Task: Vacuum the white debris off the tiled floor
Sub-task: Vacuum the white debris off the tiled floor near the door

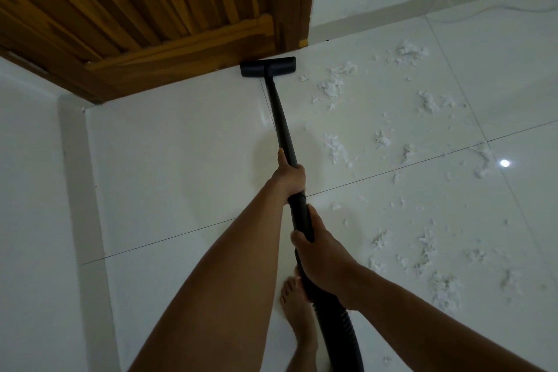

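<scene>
A black vacuum wand (pixel 279 118) runs from my hands to its flat floor head (pixel 267 67), which rests on the white tiled floor (pixel 181 166) against the foot of a wooden door. My left hand (pixel 289 176) grips the wand halfway up. Lower down, my right hand (pixel 321 257) holds the wand where the ribbed black hose (pixel 341 332) joins it. White fluffy debris (pixel 332 87) lies scattered to the right of the head, with more clumps at mid right (pixel 336 148) and lower right (pixel 444 287).
A slatted wooden door (pixel 136 9) and its frame fill the upper left. White walls stand at the left (pixel 30 220) and behind the debris. A thin white cable (pixel 483 9) trails along the floor at the upper right. My bare foot (pixel 297 308) stands under the hose.
</scene>
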Demonstrator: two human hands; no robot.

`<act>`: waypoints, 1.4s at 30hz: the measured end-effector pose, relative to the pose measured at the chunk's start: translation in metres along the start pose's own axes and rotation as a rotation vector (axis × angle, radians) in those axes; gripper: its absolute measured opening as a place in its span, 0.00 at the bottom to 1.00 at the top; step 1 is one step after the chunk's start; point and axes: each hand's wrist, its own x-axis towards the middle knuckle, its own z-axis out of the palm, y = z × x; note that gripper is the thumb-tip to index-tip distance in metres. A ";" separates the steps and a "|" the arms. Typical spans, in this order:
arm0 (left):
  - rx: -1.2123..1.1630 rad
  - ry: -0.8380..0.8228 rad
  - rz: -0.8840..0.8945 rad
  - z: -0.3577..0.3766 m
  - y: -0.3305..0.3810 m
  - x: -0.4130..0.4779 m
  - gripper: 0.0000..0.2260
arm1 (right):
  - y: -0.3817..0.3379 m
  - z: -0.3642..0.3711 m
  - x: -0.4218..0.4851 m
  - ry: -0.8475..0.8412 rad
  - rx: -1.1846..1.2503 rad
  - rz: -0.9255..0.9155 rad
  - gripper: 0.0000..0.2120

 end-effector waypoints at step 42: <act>-0.106 -0.049 -0.112 -0.048 0.047 -0.033 0.34 | -0.083 0.000 -0.024 -0.047 -0.093 0.082 0.27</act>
